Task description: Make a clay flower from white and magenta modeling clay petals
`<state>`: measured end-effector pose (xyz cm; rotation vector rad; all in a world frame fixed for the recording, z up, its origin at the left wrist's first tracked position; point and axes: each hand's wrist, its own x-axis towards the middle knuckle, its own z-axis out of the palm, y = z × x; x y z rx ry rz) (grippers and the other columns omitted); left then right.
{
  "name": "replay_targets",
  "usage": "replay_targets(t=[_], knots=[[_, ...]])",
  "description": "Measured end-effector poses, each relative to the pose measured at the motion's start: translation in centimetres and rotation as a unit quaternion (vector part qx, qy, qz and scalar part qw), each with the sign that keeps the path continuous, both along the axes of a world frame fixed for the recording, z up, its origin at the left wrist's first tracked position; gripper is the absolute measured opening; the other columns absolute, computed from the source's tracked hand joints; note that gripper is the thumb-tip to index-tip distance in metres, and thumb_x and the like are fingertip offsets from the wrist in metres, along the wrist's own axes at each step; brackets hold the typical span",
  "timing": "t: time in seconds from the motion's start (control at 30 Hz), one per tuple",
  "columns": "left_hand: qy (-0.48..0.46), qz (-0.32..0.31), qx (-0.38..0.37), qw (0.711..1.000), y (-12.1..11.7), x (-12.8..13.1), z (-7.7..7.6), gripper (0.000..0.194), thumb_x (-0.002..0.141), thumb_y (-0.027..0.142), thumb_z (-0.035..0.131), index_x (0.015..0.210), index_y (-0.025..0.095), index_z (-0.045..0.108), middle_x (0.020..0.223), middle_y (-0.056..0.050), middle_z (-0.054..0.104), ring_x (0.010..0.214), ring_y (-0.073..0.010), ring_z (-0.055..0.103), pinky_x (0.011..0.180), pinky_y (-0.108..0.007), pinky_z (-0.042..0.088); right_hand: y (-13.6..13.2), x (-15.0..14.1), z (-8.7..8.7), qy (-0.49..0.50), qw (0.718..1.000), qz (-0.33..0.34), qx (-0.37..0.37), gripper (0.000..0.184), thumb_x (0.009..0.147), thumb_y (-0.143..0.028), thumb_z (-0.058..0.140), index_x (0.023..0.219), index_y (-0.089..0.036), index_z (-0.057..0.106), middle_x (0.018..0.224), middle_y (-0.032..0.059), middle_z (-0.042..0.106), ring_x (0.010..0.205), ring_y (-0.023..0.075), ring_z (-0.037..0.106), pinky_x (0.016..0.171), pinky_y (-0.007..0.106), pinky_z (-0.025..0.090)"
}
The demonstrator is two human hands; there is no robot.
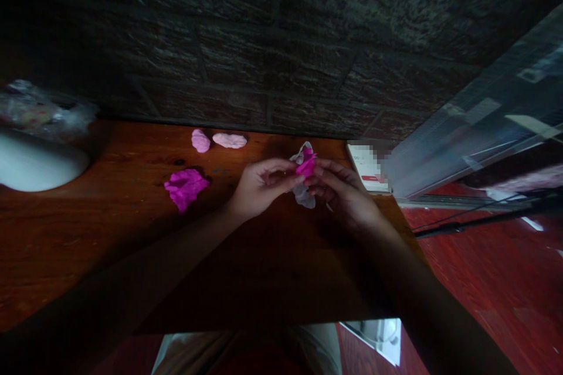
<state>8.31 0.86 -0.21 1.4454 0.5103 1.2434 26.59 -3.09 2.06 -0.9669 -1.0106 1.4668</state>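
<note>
Both my hands meet over the right part of the wooden table, pinching a small bright magenta piece (306, 166) of something soft, its kind unclear. My left hand (259, 186) grips its left side between thumb and fingers. From the right, my right hand (345, 190) holds it with bent fingers. A whitish translucent sheet, like thin plastic (304, 194), shows behind and below the piece. Left of my hands lies a crumpled magenta piece (185, 187). Two pale pink lumps, a rounder one (201, 140) and a longer one (229, 140), rest near the wall.
A dark stone-textured wall (272, 41) borders the wooden table (109, 205) at the back. On the left are a white rounded object (39, 161) and clear crinkled plastic (48, 111). A white box (367, 167) sits at the right edge, beside a taped translucent panel (475, 99).
</note>
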Motion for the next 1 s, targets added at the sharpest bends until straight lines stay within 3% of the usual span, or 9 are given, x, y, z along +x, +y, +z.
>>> replay_targets(t=[0.17,0.33,0.47,0.6,0.7,0.77,0.87,0.93,1.0], knots=[[0.027,-0.004,-0.007,1.0,0.1,-0.3,0.2,0.019,0.079,0.031,0.081,0.088,0.016,0.073,0.085,-0.004,0.075,0.067,-0.0124,0.066,0.059,-0.024,0.055,-0.1,0.0,0.0,0.003,1.0,0.013,-0.008,0.026,0.073,-0.039,0.085,0.094,-0.026,0.076,0.086,0.0004,0.073,0.071,0.0117,0.066,0.066,0.026,0.056],[0.048,-0.072,-0.019,0.996,0.2,-0.6,0.7,0.017,0.082,0.03,0.078,0.089,0.016,0.073,0.084,-0.003,0.073,0.066,-0.0115,0.065,0.058,-0.023,0.055,-0.1,0.1,0.1,0.011,0.999,0.03,-0.022,0.024,0.072,-0.039,0.086,0.09,-0.025,0.076,0.079,-0.0002,0.072,0.068,0.0113,0.065,0.062,0.024,0.054],[0.02,-0.049,-0.003,0.999,0.5,-0.5,0.5,0.023,0.079,0.026,0.081,0.098,0.017,0.071,0.087,-0.003,0.072,0.074,-0.0125,0.067,0.065,-0.022,0.057,0.0,0.0,0.0,-0.008,1.0,-0.002,-0.006,0.025,0.073,-0.039,0.085,0.092,-0.025,0.076,0.08,-0.0008,0.071,0.065,0.0096,0.062,0.056,0.021,0.049],[0.018,0.019,0.044,0.999,0.4,-0.4,0.5,0.057,0.072,0.021,0.086,0.125,0.023,0.064,0.115,-0.008,0.069,0.091,-0.0164,0.069,0.077,-0.026,0.06,-0.2,-0.4,0.1,-0.076,0.996,-0.043,0.037,0.028,0.073,-0.04,0.085,0.094,-0.023,0.077,0.078,-0.0015,0.07,0.062,0.0079,0.059,0.054,0.02,0.046],[0.061,0.052,0.077,0.994,0.1,-0.5,0.6,0.053,0.074,0.021,0.085,0.124,0.023,0.067,0.139,-0.012,0.056,0.105,-0.021,0.068,0.08,-0.027,0.061,-0.4,-0.8,0.3,-0.114,0.99,-0.061,0.05,0.031,0.071,-0.041,0.086,0.094,-0.022,0.076,0.075,-0.002,0.07,0.059,0.0078,0.057,0.054,0.022,0.047],[0.072,0.062,0.092,0.991,0.1,-0.5,0.5,0.043,0.076,0.02,0.084,0.117,0.02,0.071,0.137,-0.013,0.056,0.106,-0.0214,0.068,0.081,-0.027,0.061,-0.5,-1.0,0.4,-0.134,0.987,-0.072,0.059,0.033,0.071,-0.042,0.085,0.095,-0.021,0.075,0.076,-0.0012,0.07,0.06,0.0087,0.058,0.054,0.023,0.048],[0.064,0.045,0.078,0.994,0.1,-0.4,0.1,0.036,0.08,0.022,0.08,0.115,0.017,0.072,0.114,-0.011,0.067,0.093,-0.0179,0.071,0.079,-0.027,0.061,-0.5,-1.0,0.4,-0.155,0.981,-0.082,0.081,0.032,0.074,-0.044,0.083,0.096,-0.022,0.075,0.079,0.0003,0.07,0.064,0.0108,0.06,0.056,0.025,0.049],[0.065,0.025,0.063,0.996,0.1,-0.4,-0.1,0.037,0.083,0.022,0.078,0.118,0.017,0.07,0.104,-0.009,0.072,0.089,-0.0174,0.072,0.078,-0.026,0.061,-0.5,-0.9,0.3,-0.163,0.979,-0.081,0.087,0.032,0.074,-0.043,0.083,0.098,-0.022,0.075,0.084,0.0015,0.072,0.068,0.0121,0.061,0.058,0.026,0.05],[0.069,0.024,0.062,0.995,0.0,-0.4,-0.2,0.045,0.084,0.021,0.076,0.128,0.018,0.064,0.105,-0.009,0.074,0.092,-0.0185,0.072,0.079,-0.026,0.061,-0.5,-0.8,0.2,-0.169,0.978,-0.079,0.089,0.032,0.074,-0.042,0.083,0.1,-0.023,0.075,0.09,0.0028,0.073,0.072,0.0128,0.063,0.06,0.026,0.051]])
